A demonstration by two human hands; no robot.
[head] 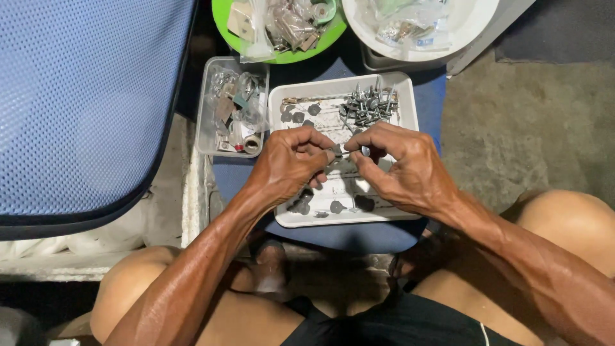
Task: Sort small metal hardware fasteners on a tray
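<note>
2 hands: both at work over 1 white tray, fingertips meeting at its middle.
Left hand (291,163): fingers curled in narrow, thumb and forefinger pinched on a small grey piece; what the piece is cannot be told exactly.
Right hand (400,170): fingers bent close, thumb and forefinger nipped on the end of a thin screw (349,153) that runs across to the left fingertips.
Screw position: held level in the air between the 2 hands, just above the tray's centre.
White tray (410,102): 1, rectangular, shallow, set on a blue seat pad (359,234) between the person's knees.
Tray contents, far right corner: 1 heap of grey screws (368,106), too tangled to count.
Tray contents, far left: about 4 dark round washers (298,116) lying loose.
Tray contents, near edge: about 3 more dark washers (336,206), partly hidden under the left hand.
Clear plastic box (206,115): 1, just left of the tray; holds small bagged metal parts and a roll of pale tape.
Green bowl (282,56): 1, beyond the box and tray; holds clear bags of metal fittings.
White bowl (477,29): 1, beyond the tray's right corner; holds more clear bags, contents blurred.
Blue mesh chair seat (83,109): 1, large, well to the left.
Floor (525,128): bare grey concrete to the right.
</note>
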